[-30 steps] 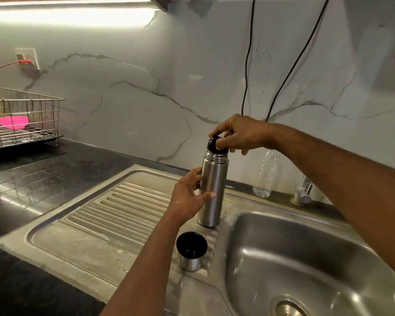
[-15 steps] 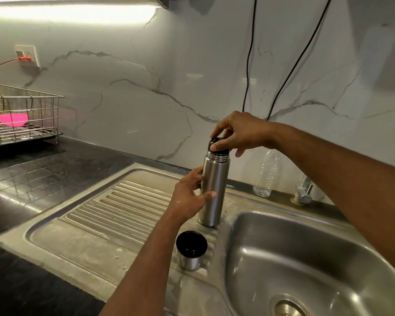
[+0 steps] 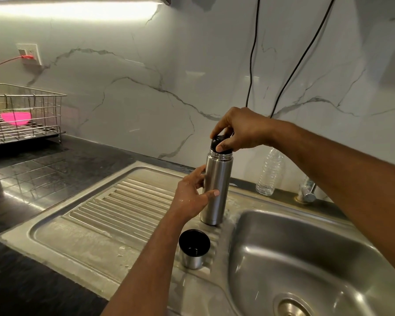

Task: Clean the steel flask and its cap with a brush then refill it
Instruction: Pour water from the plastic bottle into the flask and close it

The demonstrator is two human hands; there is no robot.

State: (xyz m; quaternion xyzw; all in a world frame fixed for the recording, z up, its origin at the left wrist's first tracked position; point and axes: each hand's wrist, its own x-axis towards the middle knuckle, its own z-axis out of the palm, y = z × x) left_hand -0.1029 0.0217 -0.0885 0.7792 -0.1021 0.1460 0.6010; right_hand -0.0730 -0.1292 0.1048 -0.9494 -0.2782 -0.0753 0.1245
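Head view is showing the steel flask (image 3: 215, 188) standing upright on the sink drainboard (image 3: 114, 208) beside the basin, the left hand (image 3: 192, 197) gripping its body while the right hand (image 3: 240, 131) is pinching the black stopper (image 3: 217, 144) on top, and the cap (image 3: 193, 248) sitting mouth-up just in front.

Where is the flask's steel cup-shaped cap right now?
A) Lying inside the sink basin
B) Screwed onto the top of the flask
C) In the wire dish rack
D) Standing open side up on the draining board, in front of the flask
D: the cap stands open side up on the draining board, nearer the camera than the upright flask, apart from both hands.
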